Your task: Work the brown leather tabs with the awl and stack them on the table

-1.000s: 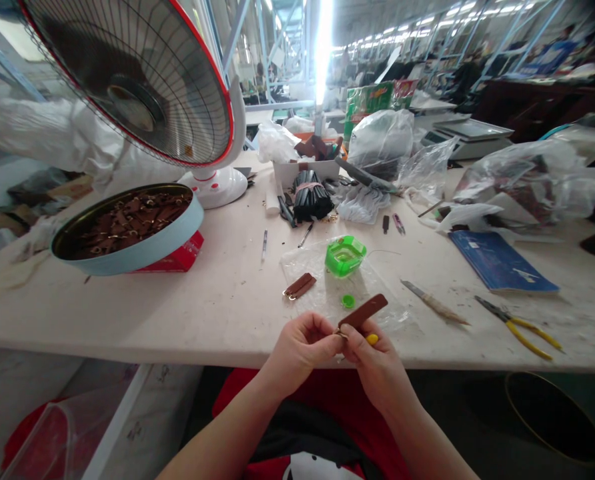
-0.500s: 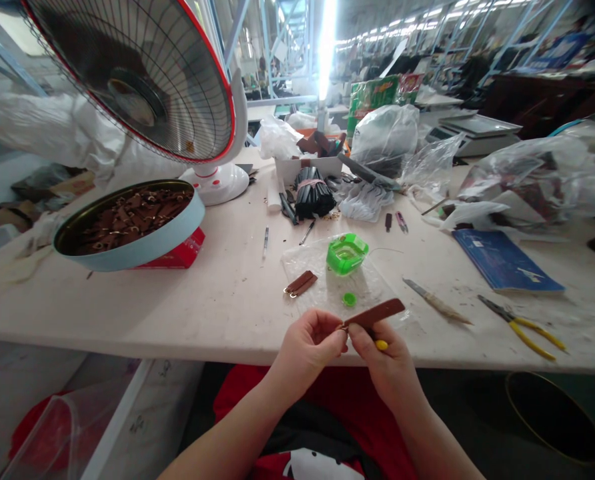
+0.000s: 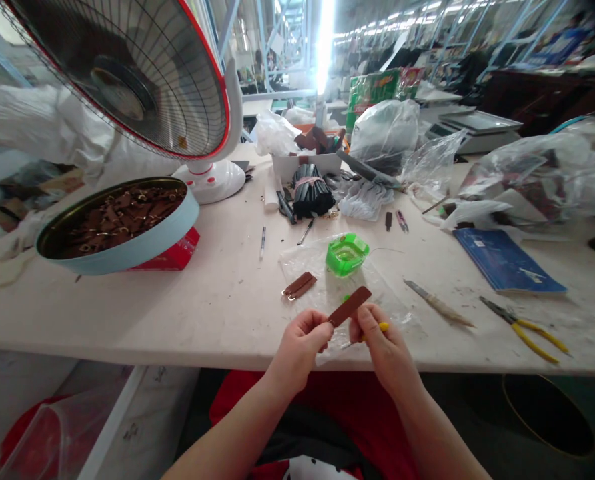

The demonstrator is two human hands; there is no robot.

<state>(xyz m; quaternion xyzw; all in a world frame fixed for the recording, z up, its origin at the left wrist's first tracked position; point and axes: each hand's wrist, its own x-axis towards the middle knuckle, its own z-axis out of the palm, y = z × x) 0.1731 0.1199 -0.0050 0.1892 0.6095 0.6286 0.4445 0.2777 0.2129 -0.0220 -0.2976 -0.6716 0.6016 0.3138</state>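
Observation:
My left hand point(image 3: 305, 340) pinches the lower end of a brown leather strap point(image 3: 350, 305), which points up and to the right. In my right hand point(image 3: 385, 343) is a small yellow-handled tool point(image 3: 381, 327); its thin metal tip shows toward the left and its exact kind is hidden by the fingers. The strap's far end lies close to my right fingers. Just beyond, finished-looking brown straps with metal rings point(image 3: 299, 286) rest on a clear plastic sheet point(image 3: 377, 287), beside a green plastic container point(image 3: 346, 253). A small green round piece is mostly behind the held strap.
At left, a round tin point(image 3: 177, 227) full of brown pieces sits on a red box point(image 3: 182, 252) before a fan point(image 3: 205, 153). To the right lie a knife point(image 3: 437, 303), yellow-handled pliers point(image 3: 525, 328) and a blue book point(image 3: 510, 260). Bundled black strips point(image 3: 312, 193) are behind.
My hands have moved apart. The strap now extends from my left fingers alone, shifted left and tilted more steeply, and my right hand has let go of it, keeping the yellow-handled tool.

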